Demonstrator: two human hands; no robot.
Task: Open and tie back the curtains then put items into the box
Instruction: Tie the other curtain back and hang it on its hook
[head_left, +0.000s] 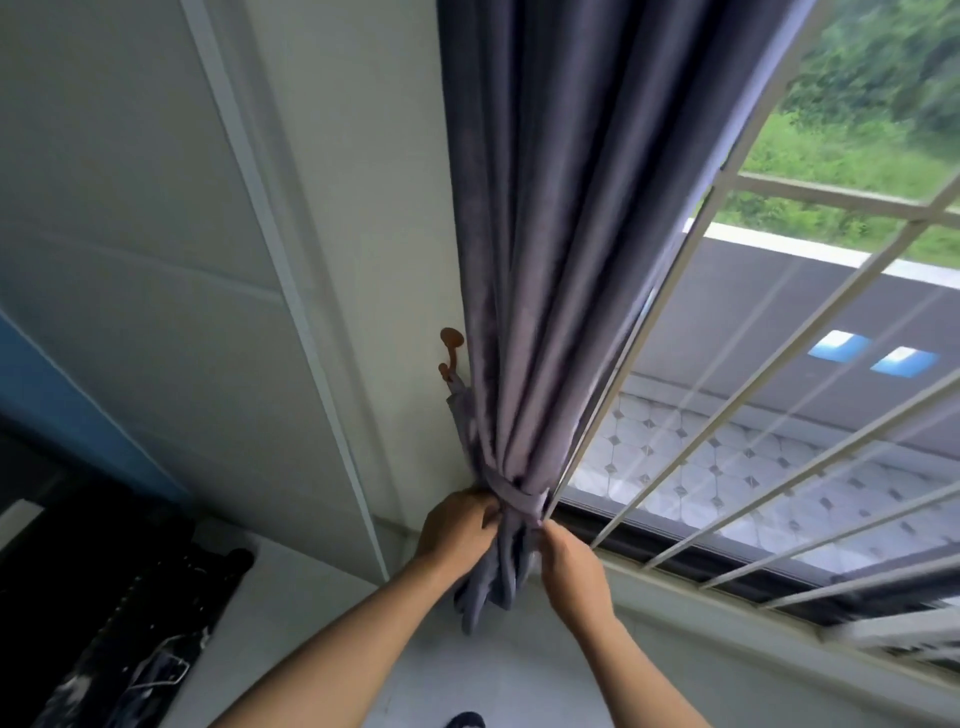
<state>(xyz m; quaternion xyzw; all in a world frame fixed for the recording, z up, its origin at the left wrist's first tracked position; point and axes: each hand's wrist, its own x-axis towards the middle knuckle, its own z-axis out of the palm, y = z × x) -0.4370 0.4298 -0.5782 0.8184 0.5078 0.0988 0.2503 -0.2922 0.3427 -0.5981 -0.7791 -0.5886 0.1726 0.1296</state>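
Both hands pinch tieback (511, 497) ends: left hand (457, 525) beside gathered curtain (540, 312), right hand (571, 566) below; wall hook (451, 358) up-left

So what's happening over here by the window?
A person is tying back a purple curtain that is already bunched at the left edge of the barred window. A matching tie band wraps the gathered cloth. The left hand and right hand both pinch at it, next to a brown wall hook. No box is in view.
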